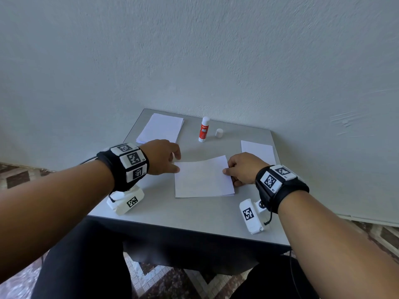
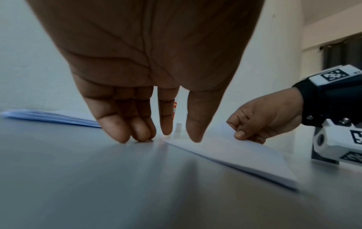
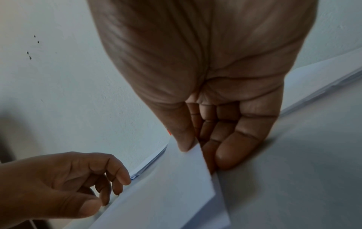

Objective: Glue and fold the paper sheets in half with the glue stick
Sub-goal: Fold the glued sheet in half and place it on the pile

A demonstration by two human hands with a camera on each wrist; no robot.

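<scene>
Your right hand pinches the right edge of the folded white paper sheet lying mid-bench, thumb on top, fingers beneath. Your left hand is relaxed, its fingertips touching the grey bench at the sheet's left edge. Behind stand the uncapped red-and-white glue stick, its white cap, and a stack of white sheets.

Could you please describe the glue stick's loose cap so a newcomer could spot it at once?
On the grey table, look along the far edge by the wall. The small white cylindrical cap stands just right of the upright red-and-white glue stick; it is shorter, plain and unlabelled.
</scene>
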